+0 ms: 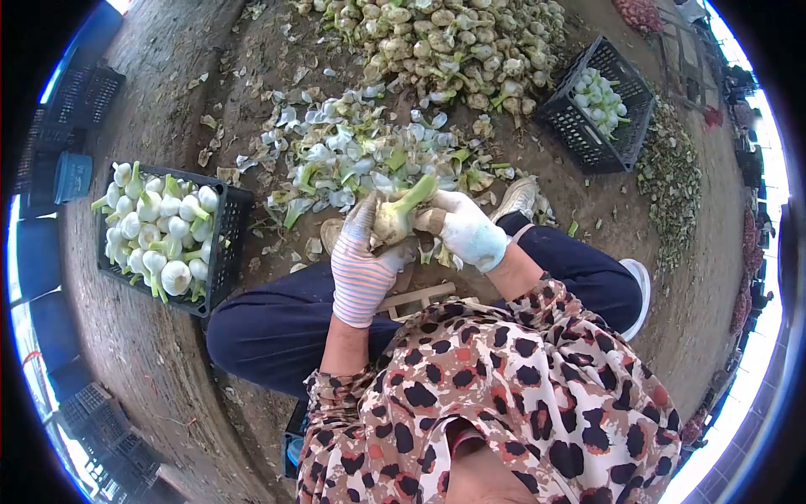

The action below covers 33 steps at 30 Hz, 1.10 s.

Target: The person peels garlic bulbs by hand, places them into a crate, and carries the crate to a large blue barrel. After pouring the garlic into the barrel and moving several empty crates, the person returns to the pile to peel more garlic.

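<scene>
A garlic bulb (392, 223) with a thick green stalk is held up before my lap, its skin brownish and dirty. My left hand (361, 267), in a striped glove, grips it from the left side. On the other side my right hand (467, 232), in a white and pale blue glove with brown-stained fingertips, has its fingers curled in against the bulb and stalk. Whether a small tool is in those fingers is hidden. Loose garlic peelings (353, 155) lie heaped on the ground just beyond both hands.
A black crate (228, 244) full of white peeled garlic stands at left. Unpeeled garlic (457, 50) is piled ahead. Another black crate (579, 139), partly filled, sits at the right, beside scattered scraps (669, 185). A blue bucket (74, 177) stands far left.
</scene>
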Each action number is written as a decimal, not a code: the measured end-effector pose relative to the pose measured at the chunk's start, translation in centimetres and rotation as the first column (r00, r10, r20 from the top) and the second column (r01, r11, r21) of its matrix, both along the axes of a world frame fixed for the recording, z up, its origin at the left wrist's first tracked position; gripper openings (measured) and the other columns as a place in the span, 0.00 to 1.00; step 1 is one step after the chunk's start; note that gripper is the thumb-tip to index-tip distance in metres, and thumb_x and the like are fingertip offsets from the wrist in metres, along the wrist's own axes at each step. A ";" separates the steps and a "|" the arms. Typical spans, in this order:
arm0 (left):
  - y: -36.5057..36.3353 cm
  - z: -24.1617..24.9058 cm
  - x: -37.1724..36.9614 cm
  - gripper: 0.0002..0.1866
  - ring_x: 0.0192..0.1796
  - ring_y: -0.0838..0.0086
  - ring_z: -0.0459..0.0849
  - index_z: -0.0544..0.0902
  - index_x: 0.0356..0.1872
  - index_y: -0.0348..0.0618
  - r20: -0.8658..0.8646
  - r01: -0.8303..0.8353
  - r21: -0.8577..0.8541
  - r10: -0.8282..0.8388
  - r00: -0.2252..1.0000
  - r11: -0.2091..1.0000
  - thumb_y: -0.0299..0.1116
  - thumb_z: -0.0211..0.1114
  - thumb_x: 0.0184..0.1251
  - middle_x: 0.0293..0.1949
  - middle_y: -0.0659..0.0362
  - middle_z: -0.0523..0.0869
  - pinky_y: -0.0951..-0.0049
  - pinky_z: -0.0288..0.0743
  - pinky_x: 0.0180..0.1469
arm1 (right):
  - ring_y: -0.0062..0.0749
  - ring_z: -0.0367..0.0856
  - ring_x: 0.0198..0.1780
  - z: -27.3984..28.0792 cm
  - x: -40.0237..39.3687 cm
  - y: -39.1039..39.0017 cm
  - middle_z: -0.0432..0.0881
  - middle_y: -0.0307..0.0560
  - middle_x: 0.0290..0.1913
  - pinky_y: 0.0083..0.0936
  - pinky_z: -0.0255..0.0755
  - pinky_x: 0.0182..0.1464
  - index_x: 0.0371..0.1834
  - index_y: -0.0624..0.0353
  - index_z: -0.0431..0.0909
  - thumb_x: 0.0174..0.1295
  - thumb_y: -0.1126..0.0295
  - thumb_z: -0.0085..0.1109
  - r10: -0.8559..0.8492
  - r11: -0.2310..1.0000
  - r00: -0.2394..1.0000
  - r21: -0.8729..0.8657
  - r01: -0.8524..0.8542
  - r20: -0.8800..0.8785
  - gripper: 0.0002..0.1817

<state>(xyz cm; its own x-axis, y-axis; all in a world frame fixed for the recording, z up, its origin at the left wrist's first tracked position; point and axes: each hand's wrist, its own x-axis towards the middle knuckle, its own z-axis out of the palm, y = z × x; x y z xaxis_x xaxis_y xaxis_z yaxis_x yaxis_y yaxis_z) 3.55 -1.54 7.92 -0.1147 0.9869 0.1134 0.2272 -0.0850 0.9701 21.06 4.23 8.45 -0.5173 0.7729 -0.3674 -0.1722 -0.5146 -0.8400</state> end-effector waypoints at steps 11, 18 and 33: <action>-1.4 0.9 1.1 0.23 0.47 0.70 0.84 0.74 0.58 0.31 0.488 -0.227 -0.148 0.270 0.830 0.963 0.33 0.68 0.67 0.50 0.50 0.83 0.72 0.81 0.47 | 0.33 0.81 0.52 2.9 -0.1 -2.1 0.78 0.52 0.55 0.27 0.73 0.58 0.54 0.65 0.78 0.55 0.81 0.62 -0.185 0.689 0.909 0.709 -0.150 0.373 0.21; -1.9 2.5 -1.7 0.32 0.49 0.67 0.86 0.74 0.61 0.33 0.856 0.236 -0.133 -0.008 0.517 0.963 0.31 0.77 0.55 0.50 0.50 0.84 0.67 0.83 0.52 | 0.23 0.81 0.46 6.6 0.1 -3.7 0.83 0.43 0.42 0.22 0.75 0.52 0.52 0.67 0.78 0.62 0.83 0.51 -0.135 0.973 0.970 -0.213 0.091 -0.203 0.15; -3.7 5.2 -0.6 0.28 0.48 0.72 0.85 0.73 0.64 0.26 0.669 0.064 -0.212 0.096 0.737 0.975 0.30 0.64 0.63 0.49 0.50 0.86 0.73 0.78 0.54 | 0.29 0.82 0.38 4.0 1.5 -1.9 0.84 0.44 0.40 0.26 0.78 0.45 0.41 0.62 0.79 0.62 0.86 0.49 -0.352 0.879 0.936 0.339 0.335 -0.012 0.11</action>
